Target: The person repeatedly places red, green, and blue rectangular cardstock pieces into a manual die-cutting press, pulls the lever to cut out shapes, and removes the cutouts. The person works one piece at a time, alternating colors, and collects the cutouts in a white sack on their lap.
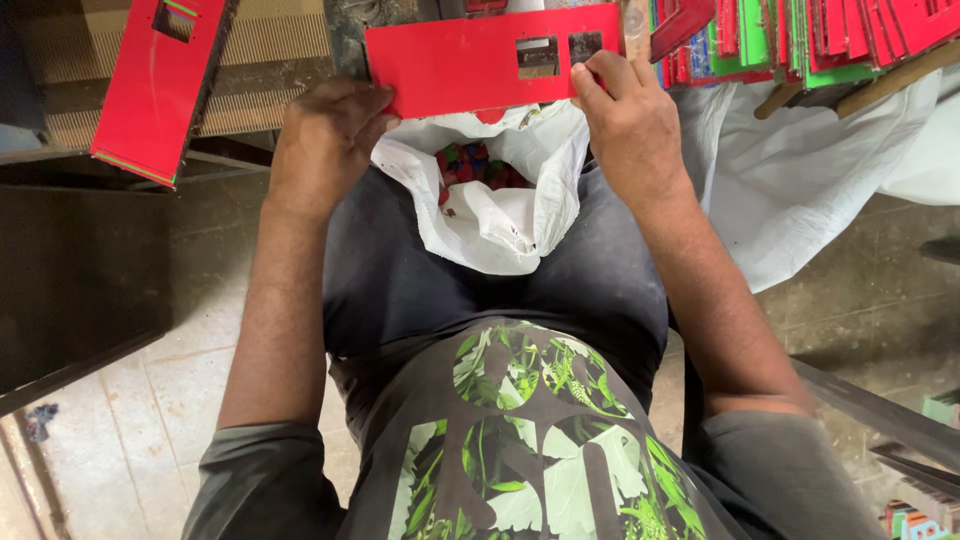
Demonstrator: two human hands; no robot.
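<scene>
I hold a red rectangular plate (455,62) with two small rectangular cut-outs flat in front of me, above my lap. My left hand (325,140) grips its lower left corner. My right hand (628,120) pinches its lower right edge just under the cut-outs, thumb on top. Below the plate an open white woven sack (500,215) rests on my thighs, holding small red, green and blue pieces (478,165).
Another red plate (150,85) leans at the upper left against a corrugated board. A stack of red, green and blue plates (810,40) lies at the upper right over white cloth (800,180). A dark bench (70,270) stands left, tiled floor below.
</scene>
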